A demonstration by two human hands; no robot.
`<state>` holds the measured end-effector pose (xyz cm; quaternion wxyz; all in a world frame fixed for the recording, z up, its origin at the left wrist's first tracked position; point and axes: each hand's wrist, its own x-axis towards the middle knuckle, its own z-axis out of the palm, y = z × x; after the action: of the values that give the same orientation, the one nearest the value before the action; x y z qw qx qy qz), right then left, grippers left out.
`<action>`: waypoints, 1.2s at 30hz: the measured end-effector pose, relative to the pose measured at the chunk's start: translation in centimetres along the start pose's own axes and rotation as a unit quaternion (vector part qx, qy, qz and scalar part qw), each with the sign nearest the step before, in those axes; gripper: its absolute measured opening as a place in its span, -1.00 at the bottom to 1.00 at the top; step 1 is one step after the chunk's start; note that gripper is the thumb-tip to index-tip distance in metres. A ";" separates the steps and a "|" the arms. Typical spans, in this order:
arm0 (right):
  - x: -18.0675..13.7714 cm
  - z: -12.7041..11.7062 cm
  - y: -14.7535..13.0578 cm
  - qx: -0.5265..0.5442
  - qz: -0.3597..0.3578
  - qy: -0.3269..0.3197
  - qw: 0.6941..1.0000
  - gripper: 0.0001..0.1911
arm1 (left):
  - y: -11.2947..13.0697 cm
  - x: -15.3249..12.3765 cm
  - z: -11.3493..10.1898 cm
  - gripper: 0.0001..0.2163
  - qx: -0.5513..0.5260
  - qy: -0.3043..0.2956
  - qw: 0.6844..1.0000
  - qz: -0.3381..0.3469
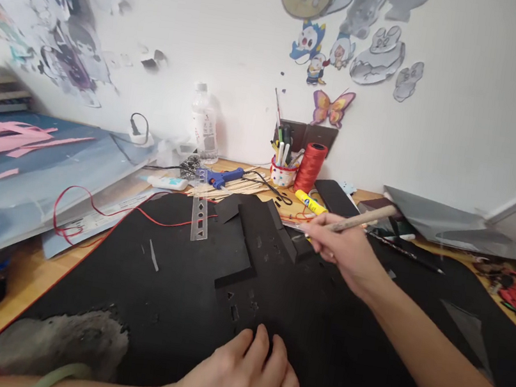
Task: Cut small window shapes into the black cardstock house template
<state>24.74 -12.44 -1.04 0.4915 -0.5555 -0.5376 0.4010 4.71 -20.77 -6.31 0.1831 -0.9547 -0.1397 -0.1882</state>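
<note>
My right hand [344, 248] is closed around a slim wooden-handled tool [368, 218], held like a pen above the back of the black mat [172, 310]. Its working tip is hard to make out near my fingertips. Nearer to me, my left hand [243, 375] lies palm down with fingers stretched forward, a ring on one of them. Just beyond those fingers is black sheet material with small cut-out shapes [234, 311]. Folded black pieces [234, 271] lie farther back. A clear stencil ruler [200, 218] lies left of them, with a red cord [152, 220] running to it.
Along the back stand a plastic bottle [205, 124], a pen cup [283, 174] and a red thread spool [311, 168]. A blue glue gun [225, 177] rests by thin wooden sticks. A yellow tube [309, 202] lies near my right hand. Pink strips [8, 140] are at left.
</note>
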 end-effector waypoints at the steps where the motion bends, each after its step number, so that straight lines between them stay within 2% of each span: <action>1: -0.3 0.7 0.1 -0.017 0.010 -0.020 1.000 -0.76 | -0.1 0.0 0.0 -0.80 -0.011 0.001 1.000 -0.002; 3: -0.9 1.9 0.5 -0.059 0.024 -0.055 0.996 -0.80 | -0.4 0.0 0.1 -0.77 -0.044 -0.001 0.999 -0.013; 5: -1.3 2.9 1.1 -0.089 0.023 -0.074 0.993 -0.84 | -0.9 0.2 0.2 -0.64 -0.077 -0.017 0.996 -0.032; 9: -1.7 4.0 2.4 -0.122 0.002 -0.078 0.990 -0.81 | -1.6 0.6 0.6 -0.32 -0.101 -0.089 0.988 -0.079; 12: -2.0 4.4 3.1 -0.129 0.016 -0.086 0.988 -0.80 | -1.8 0.6 1.1 -0.21 -0.099 -0.104 0.984 -0.108; 14: -2.1 4.5 3.3 -0.129 0.024 -0.085 0.988 -0.80 | -1.7 0.5 1.5 -0.28 -0.082 -0.101 0.985 -0.115; 17: -2.1 4.5 3.2 -0.133 0.031 -0.091 0.986 -0.80 | -1.7 0.4 1.8 -0.51 -0.047 -0.094 0.989 -0.107; 19: -2.0 4.4 3.0 -0.139 0.042 -0.100 0.984 -0.80 | -1.7 0.4 1.9 -0.60 -0.027 -0.080 0.992 -0.096; 25: -1.8 4.2 2.8 -0.144 0.069 -0.120 0.980 -0.79 | -1.5 0.5 2.0 -0.66 0.028 -0.040 0.997 -0.066; 32: -1.4 4.0 2.6 -0.140 0.053 -0.132 0.980 -0.77 | -1.5 0.3 1.8 -0.69 0.087 -0.053 0.994 -0.028; 36: -1.1 3.8 2.8 -0.120 0.098 -0.112 0.982 -0.78 | -1.5 0.3 1.8 -0.69 0.103 -0.048 0.993 -0.024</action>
<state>21.49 -12.95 -4.64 0.3161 -0.6121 -0.5765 0.4395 5.02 -18.68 -7.35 0.2691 -0.9350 -0.1902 -0.1310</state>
